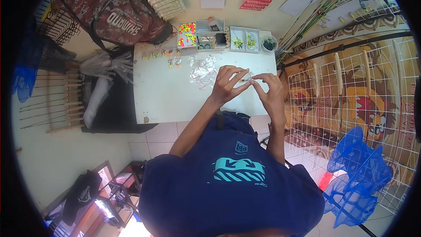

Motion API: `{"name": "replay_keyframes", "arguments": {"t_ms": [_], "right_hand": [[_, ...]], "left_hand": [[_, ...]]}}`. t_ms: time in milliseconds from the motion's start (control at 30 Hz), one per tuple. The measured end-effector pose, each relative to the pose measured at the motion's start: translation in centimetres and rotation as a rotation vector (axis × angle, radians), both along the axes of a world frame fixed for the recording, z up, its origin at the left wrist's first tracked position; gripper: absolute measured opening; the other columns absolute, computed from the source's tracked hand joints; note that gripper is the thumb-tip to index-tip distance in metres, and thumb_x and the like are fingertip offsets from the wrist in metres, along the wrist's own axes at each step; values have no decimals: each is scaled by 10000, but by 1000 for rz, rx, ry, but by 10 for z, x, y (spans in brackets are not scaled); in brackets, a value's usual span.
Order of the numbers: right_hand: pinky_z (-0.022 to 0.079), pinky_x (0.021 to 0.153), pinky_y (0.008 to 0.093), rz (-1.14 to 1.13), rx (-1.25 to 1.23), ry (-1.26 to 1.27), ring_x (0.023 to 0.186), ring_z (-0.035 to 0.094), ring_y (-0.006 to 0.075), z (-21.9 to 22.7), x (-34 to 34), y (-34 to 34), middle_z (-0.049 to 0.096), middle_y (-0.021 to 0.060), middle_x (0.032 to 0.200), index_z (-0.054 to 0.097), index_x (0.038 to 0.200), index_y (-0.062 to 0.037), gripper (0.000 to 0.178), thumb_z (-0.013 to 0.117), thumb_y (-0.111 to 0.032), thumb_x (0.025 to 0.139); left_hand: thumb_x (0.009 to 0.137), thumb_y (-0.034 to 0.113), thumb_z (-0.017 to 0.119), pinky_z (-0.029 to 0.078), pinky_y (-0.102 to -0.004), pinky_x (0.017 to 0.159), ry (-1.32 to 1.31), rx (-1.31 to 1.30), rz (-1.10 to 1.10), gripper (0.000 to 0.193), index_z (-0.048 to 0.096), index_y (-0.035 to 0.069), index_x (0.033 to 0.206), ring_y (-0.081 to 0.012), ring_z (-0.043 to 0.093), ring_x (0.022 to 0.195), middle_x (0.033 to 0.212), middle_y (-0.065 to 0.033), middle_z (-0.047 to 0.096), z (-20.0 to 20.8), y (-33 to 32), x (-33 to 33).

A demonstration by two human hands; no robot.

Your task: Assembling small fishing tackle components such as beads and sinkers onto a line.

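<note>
Between both hands' fingers (240,77), small clear packet (246,78) (orientation unclear)

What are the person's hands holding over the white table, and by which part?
Both the left hand and right hand pinch a small clear plastic bag by its edges, between the fingertips; its contents cannot be told.

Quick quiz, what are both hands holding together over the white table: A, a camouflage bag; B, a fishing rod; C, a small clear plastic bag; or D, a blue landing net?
C: the left hand and right hand pinch a small clear plastic bag between their fingertips above the white table, near a pile of similar clear bags.
</note>
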State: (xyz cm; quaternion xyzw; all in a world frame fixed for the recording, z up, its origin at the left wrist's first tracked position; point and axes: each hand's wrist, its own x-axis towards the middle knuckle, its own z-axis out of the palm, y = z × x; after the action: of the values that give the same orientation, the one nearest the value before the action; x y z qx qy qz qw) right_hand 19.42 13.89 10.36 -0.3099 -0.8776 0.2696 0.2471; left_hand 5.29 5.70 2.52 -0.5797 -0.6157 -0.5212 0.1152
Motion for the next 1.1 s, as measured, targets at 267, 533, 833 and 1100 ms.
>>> {"name": "replay_keyframes", "arguments": {"t_ms": [267, 533, 833, 1100], "right_hand": [[460, 696, 337, 13, -128, -9, 779, 595, 219, -8, -2, 0, 673, 88, 882, 678, 899, -37, 146, 697, -152, 812], [467, 675, 326, 52, -333, -13, 794, 613, 218, -9, -2, 5, 670, 105, 929, 695, 931, -40, 146, 666, -146, 835], [462, 697, 284, 91, -447, 51, 857, 628, 162, -17, 6, 15, 680, 78, 1009, 721, 996, -80, 169, 645, -157, 866], [451, 663, 259, 83, -491, 28, 788, 605, 143, -16, 10, 15, 679, 84, 971, 717, 989, -64, 175, 647, -178, 875]], "left_hand": [[661, 130, 802, 437, -359, 802, -21, -22, -61, 465, 673, 77, 1104, -216, 571, 894, 995, -43, 618, -2, 0, 0], [649, 126, 802, 436, -365, 791, -15, -12, -77, 469, 670, 77, 1096, -221, 574, 884, 986, -39, 616, -2, 1, 0], [660, 141, 809, 435, -361, 785, -19, -22, -56, 450, 673, 60, 1080, -218, 572, 875, 968, -48, 619, -1, 0, 2], [674, 153, 812, 434, -360, 784, -31, -17, -43, 436, 672, 60, 1077, -216, 573, 873, 970, -48, 619, -2, 0, 5]]}}
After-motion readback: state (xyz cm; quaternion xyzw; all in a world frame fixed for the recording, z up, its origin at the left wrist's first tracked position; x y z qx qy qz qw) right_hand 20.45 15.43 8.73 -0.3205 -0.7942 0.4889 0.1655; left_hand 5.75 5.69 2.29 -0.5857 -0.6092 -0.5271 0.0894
